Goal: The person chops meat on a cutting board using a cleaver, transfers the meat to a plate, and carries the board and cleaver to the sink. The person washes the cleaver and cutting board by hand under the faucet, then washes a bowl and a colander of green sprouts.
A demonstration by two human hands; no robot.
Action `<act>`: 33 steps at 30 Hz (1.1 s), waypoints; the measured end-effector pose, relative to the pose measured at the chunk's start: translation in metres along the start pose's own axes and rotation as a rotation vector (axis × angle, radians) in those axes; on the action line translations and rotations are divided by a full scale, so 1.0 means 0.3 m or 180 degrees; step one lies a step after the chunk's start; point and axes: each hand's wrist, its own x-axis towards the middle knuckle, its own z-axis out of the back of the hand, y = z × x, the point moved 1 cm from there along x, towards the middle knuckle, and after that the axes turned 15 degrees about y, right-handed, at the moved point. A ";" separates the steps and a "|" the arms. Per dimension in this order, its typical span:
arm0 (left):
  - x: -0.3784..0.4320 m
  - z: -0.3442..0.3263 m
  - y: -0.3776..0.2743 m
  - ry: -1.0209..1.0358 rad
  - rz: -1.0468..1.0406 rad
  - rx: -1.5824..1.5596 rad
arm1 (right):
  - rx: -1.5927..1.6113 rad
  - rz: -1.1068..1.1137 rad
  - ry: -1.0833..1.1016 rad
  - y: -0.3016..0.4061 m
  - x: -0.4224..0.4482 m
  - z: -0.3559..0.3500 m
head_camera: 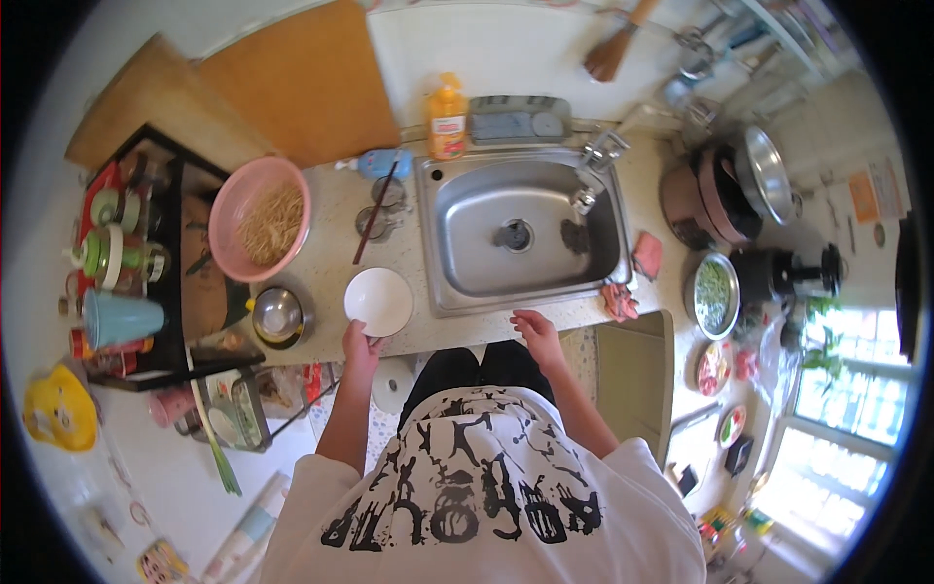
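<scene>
My left hand (360, 348) grips the near rim of a white bowl (379, 300), with the thumb at its inside edge. The bowl is bare inside and is at the counter's front edge, left of the sink; whether it touches the counter I cannot tell. My right hand (538, 337) holds nothing and hovers by the front edge of the stainless steel sink (474, 270), its fingers loosely bent and apart. Behind the bowl, a pair of dark chopsticks (376, 215) lies across two small glass dishes. A chrome faucet (600, 157) leans over the sink.
Left on the counter stand a pink basin (222, 226) of pale shredded food, metal bowls (279, 314) and a black rack (179, 255). A yellow pump bottle (446, 120) stands behind the sink. Pink cloths (647, 254), a rice cooker (686, 190) and a metal bowl of chopped greens (712, 292) are right.
</scene>
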 end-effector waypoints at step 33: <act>-0.557 -1.387 1.006 0.2841 -0.0980 0.4333 | 0.0642 0.0150 -0.2292 -0.593 -1.093 0.872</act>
